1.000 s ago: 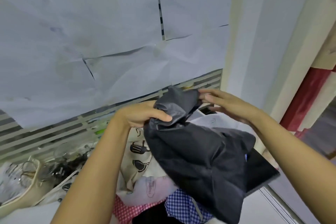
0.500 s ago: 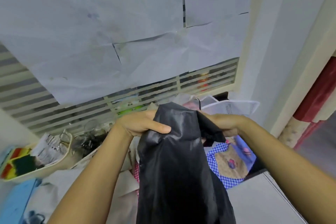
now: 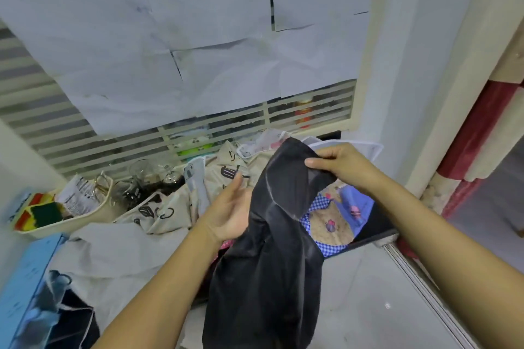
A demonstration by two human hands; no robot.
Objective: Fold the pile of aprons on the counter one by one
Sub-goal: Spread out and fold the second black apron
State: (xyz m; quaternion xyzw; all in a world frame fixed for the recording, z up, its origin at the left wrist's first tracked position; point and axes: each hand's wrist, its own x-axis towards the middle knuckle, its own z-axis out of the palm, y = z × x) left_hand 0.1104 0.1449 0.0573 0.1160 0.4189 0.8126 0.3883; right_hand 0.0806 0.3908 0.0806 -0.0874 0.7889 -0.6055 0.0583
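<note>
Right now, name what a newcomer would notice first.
The black apron hangs in the middle, pinched at its top by the right hand, with the left hand open at its left edge. Behind it on the counter lies the pile: a beige printed apron and a blue checked apron. White paper sheets hang above.

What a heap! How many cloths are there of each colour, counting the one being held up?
Black apron, pinched by the right hand: 1
Beige printed apron: 1
Grey cloth: 1
Blue checked apron: 1
Pink checked cloth, only a sliver showing: 1
Total: 5 that I can tell apart; others are too hidden to count.
</note>
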